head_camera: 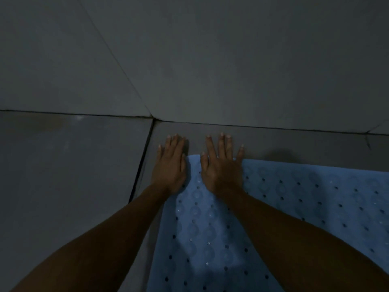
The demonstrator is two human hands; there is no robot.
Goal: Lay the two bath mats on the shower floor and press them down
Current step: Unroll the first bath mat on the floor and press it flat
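While your left hand (171, 166) lies flat with its fingers straight and close together, grasping nothing, only its palm edge and heel rest on the left border of the pale blue rubber bath mat with rows of small round holes (273, 207); the fingers reach past the mat's corner onto the bare grey tiled shower floor (294, 142). Your right hand (223, 169) is just beside it, also released and spread flat, its palm pressing the mat's far edge and its fingertips over that edge on the tile.

Both hands sit at the mat's far left corner, so the mat lies toward you and away to your right. Its long axis appears to run along the wall joint toward the right side of the view, where it leaves the frame. Your right hand is the nearer one to that unpressed stretch, so sliding it rightward along the far edge looks the natural next press, with the left hand working back toward you down the short side.

Only this one mat is in view; where the second mat is cannot be told.

A dark grout line (141, 163) runs just left of your left wrist, and the dim grey wall (210, 60) rises beyond your fingertips.
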